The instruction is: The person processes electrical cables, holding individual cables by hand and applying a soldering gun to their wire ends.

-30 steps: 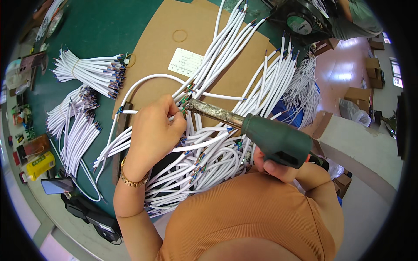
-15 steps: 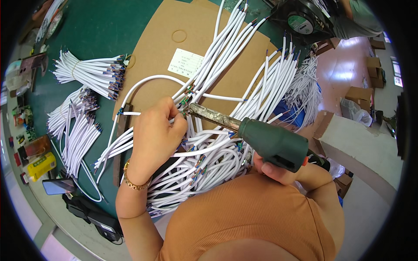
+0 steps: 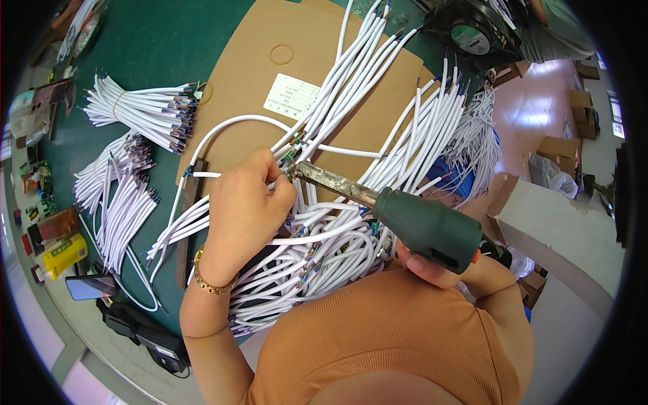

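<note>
My right hand grips the dark green handle of a large soldering iron. Its scorched metal tip reaches up and left to the wire ends just beside the fingers of my left hand. That hand is closed in a pinch, and what lies between its fingers is hidden. Small green pieces show at the cable ends by the tip. White cables run from there toward the top right over brown cardboard. A heap of white cables lies below the iron, close against my body.
Bundles of white cables lie on the green table at left, near a phone and a yellow packet. A dark bar sits under cables. At top right are a black fan and another person's arm.
The whole picture has shifted slightly. My left hand stays closed by the wire ends, and the soldering iron's tip remains at nearly the same spot there.
</note>
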Available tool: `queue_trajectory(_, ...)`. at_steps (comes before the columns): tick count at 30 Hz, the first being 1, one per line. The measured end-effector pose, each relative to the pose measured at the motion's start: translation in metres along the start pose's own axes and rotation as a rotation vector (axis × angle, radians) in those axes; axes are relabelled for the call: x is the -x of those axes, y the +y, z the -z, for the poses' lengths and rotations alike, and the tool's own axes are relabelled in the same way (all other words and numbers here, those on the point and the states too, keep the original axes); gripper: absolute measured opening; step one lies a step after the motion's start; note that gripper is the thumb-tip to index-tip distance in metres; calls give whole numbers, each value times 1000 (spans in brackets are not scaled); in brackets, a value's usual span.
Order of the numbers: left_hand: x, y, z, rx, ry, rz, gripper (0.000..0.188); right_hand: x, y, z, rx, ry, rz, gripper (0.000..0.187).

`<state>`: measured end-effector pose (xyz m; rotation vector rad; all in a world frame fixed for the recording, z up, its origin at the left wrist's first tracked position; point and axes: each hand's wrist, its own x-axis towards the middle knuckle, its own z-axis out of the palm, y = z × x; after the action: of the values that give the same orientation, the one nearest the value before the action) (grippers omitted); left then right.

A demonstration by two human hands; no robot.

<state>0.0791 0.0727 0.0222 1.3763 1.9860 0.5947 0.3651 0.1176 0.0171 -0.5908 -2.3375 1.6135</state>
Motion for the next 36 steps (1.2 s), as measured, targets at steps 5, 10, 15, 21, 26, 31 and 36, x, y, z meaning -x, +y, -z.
queue_trajectory(5,0,-3,0,8,-8,2,10,-8,-27,11,-258,71,-187,24)
queue_trajectory(10,-1,-4,0,12,36,-60,11,-9,-32,2,-687,231,-353,41)
queue_trajectory(15,1,3,4,20,-55,29,11,-27,-32,-3,-666,360,-276,60)
queue_trajectory(21,21,-5,2,270,-40,9,9,-78,-41,10,-782,417,-10,61)
queue_trajectory(26,47,7,0,574,-177,-107,28,-125,-37,21,-1313,272,90,36)
queue_trajectory(31,47,13,-6,206,-157,-578,43,-145,-14,3,-1522,345,-22,34)
queue_trajectory(36,38,18,2,68,-224,-614,41,-136,11,-13,-1456,345,-128,32)
